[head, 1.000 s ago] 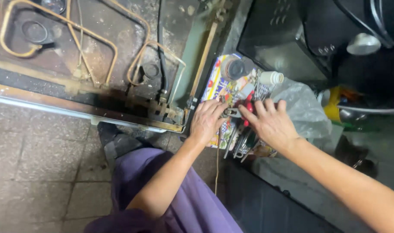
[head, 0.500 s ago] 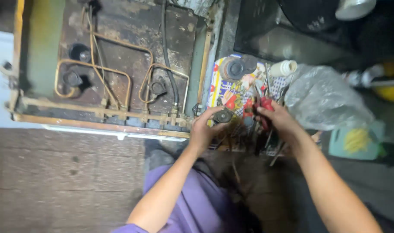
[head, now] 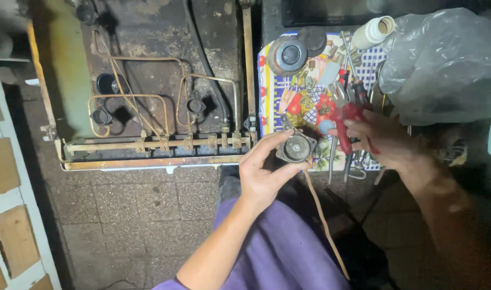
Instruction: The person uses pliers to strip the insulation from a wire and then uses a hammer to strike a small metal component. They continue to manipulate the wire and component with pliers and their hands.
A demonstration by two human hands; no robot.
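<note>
Left hand pinches a round dark metal burner part between thumb and fingers, raised just beyond the front edge of the opened, rusty stove top with brass gas tubing. Right hand closes around red-handled pliers over the patterned fruit-print cloth crowded with tools. Grey tiled floor lies open at lower left; a crumpled clear plastic bag bounds the right.

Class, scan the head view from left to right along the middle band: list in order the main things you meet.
Opened gas stove with copper pipes → left hand → round dark metal burner part it holds → red-handled pliers → right hand → crumpled clear plastic bag.
</note>
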